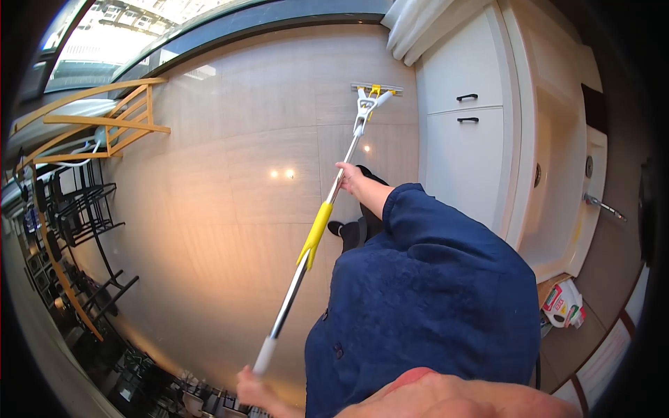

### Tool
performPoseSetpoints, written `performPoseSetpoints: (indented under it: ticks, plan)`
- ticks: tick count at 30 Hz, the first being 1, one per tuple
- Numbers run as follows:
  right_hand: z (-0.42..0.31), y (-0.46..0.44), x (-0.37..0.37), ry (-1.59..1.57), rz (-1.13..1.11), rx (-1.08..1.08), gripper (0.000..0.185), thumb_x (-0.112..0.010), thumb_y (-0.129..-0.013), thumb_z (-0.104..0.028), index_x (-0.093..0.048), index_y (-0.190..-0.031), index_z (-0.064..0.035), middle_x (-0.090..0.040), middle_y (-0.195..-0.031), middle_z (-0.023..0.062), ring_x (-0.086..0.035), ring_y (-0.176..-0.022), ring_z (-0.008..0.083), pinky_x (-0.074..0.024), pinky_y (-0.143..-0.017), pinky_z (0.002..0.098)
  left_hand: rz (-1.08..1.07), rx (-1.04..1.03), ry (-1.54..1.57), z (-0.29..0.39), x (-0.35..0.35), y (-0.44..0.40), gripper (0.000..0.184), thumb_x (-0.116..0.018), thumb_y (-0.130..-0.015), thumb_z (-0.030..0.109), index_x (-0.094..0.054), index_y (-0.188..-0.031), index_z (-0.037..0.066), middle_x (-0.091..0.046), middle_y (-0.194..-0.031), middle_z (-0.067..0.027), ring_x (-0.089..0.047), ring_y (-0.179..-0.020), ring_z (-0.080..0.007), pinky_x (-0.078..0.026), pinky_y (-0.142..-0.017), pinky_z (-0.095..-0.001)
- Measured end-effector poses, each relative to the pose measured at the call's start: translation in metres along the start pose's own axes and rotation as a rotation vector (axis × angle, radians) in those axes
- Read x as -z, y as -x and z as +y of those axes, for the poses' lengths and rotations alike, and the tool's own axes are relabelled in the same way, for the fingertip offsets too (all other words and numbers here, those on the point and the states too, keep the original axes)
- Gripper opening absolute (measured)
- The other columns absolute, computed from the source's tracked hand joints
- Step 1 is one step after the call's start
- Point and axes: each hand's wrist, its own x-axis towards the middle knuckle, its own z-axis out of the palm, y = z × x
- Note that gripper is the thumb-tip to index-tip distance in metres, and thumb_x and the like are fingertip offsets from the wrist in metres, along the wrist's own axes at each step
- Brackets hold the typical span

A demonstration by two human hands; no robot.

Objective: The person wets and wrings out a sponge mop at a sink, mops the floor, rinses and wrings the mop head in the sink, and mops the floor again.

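Observation:
A long mop [297, 285] slants across the view, with a silver pole, a yellow sleeve partway along it and a white grip at the near end. Its flat grey head with white and yellow fittings rests on the tiled floor [230, 139] near the cabinet. My right hand [348, 178] is closed around the silver pole above the yellow sleeve. Down at the bottom edge, my left hand [254, 390] is closed at the end of the white grip. Dark shoes show beside the pole, partly covered by my blue shirt.
White cabinets [463, 146] with black handles stand at the right, beside a sink basin [550, 174] with a faucet [605, 206]. A white bottle [564, 304] lies near it. Wooden rack bars [129, 125] and black metal frames [87, 202] line the left. A white curtain [425, 28] hangs at the top.

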Motion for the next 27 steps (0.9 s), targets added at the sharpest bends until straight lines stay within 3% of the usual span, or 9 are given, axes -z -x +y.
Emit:
performPoseSetpoints:
  ticks: [4, 6, 8, 10, 14, 20, 23, 25, 27]
  plan:
    - [-0.024, -0.018, 0.016, 0.078, 0.018, 0.141, 0.049, -0.06, -0.067, -0.025, -0.037, -0.104, -0.0041, -0.047, -0.084, 0.0116, -0.05, -0.057, 0.0198, -0.0447, -0.055, 0.0355, 0.315, -0.323, 0.38, 0.073, -0.044, 0.011, 0.039, -0.035, -0.08, 0.044, -0.053, -0.07, 0.01, -0.048, -0.053, -0.0107, -0.047, -0.051, -0.0316, -0.036, -0.047, -0.0402]
    - [-0.002, 0.013, 0.012, 0.19, 0.125, 0.226, 0.047, -0.06, -0.067, -0.021, -0.035, -0.102, -0.0034, -0.047, -0.085, 0.0122, -0.051, -0.056, 0.0197, -0.045, -0.052, 0.0344, 0.111, -0.468, 0.411, 0.104, -0.071, 0.015, 0.033, -0.046, -0.076, 0.041, -0.054, -0.072, 0.009, -0.051, -0.056, -0.0104, -0.048, -0.052, -0.0301, -0.038, -0.05, -0.0378]
    - [0.046, 0.024, 0.022, 0.239, 0.245, 0.298, 0.04, -0.059, -0.066, -0.009, -0.033, -0.096, -0.0021, -0.05, -0.077, 0.0124, -0.052, -0.05, 0.0188, -0.0441, -0.04, 0.031, -0.44, -0.449, 0.428, 0.106, -0.153, 0.022, 0.031, -0.056, -0.072, 0.037, -0.054, -0.072, 0.006, -0.052, -0.057, -0.0076, -0.05, -0.051, -0.024, -0.04, -0.051, -0.0346]
    - [0.111, 0.046, 0.034, 0.293, 0.157, 0.244, 0.031, -0.056, -0.065, -0.005, -0.033, -0.087, -0.0021, -0.047, -0.052, 0.0086, -0.05, -0.039, 0.0185, -0.0396, -0.03, 0.031, -0.505, -0.501, 0.486, 0.103, -0.184, 0.01, 0.03, -0.056, -0.071, 0.036, -0.054, -0.072, 0.006, -0.052, -0.057, -0.0072, -0.05, -0.051, -0.0232, -0.04, -0.051, -0.0341]
    - [0.201, 0.1, 0.04, 0.372, 0.019, 0.08, 0.043, -0.049, -0.07, -0.002, -0.017, -0.098, -0.0053, -0.047, -0.058, 0.0103, -0.053, -0.042, 0.0198, -0.0453, -0.034, 0.0337, -0.87, -0.567, 0.749, 0.115, -0.221, 0.013, 0.03, -0.058, -0.07, 0.035, -0.053, -0.073, 0.005, -0.052, -0.058, -0.0058, -0.05, -0.052, -0.02, -0.04, -0.051, -0.0322]
    - [0.093, 0.029, 0.062, 0.502, 0.066, 0.55, 0.041, -0.047, -0.065, 0.001, -0.021, -0.097, -0.0005, -0.046, -0.061, 0.0126, -0.052, -0.038, 0.0227, -0.0434, -0.032, 0.0329, -1.39, -0.675, 1.134, 0.212, -0.215, 0.009, 0.032, -0.057, -0.073, 0.035, -0.049, -0.074, 0.004, -0.048, -0.056, -0.0015, -0.048, -0.049, -0.0111, -0.039, -0.046, -0.0246]
    - [-0.032, -0.028, 0.079, 0.58, 0.21, 0.611, 0.028, -0.048, -0.067, -0.003, -0.029, -0.088, -0.0017, -0.046, -0.056, 0.009, -0.051, -0.038, 0.0189, -0.0426, -0.032, 0.0312, -1.852, -0.437, 1.515, 0.331, -0.151, 0.027, 0.029, -0.05, -0.078, 0.034, -0.044, -0.073, 0.007, -0.046, -0.054, -0.0028, -0.042, -0.04, -0.0104, -0.034, -0.036, -0.0215]
    - [-0.097, -0.019, 0.086, 0.686, 0.323, 0.512, 0.025, -0.051, -0.067, -0.006, -0.036, -0.085, 0.0007, -0.05, -0.056, 0.0101, -0.053, -0.04, 0.0186, -0.0442, -0.036, 0.0294, -2.085, -0.308, 1.459, 0.375, -0.115, 0.044, 0.03, -0.05, -0.078, 0.035, -0.042, -0.071, 0.007, -0.045, -0.054, -0.0032, -0.042, -0.039, -0.0112, -0.035, -0.036, -0.0228]
    - [-0.089, -0.014, 0.104, 0.766, 0.393, 0.387, 0.021, -0.052, -0.066, -0.007, -0.04, -0.081, 0.0017, -0.051, -0.057, 0.011, -0.054, -0.042, 0.0189, -0.0447, -0.037, 0.0289, -1.968, -0.427, 1.368, 0.373, -0.114, 0.066, 0.03, -0.049, -0.078, 0.036, -0.042, -0.071, 0.008, -0.045, -0.054, -0.0025, -0.043, -0.04, -0.0112, -0.035, -0.038, -0.0223]
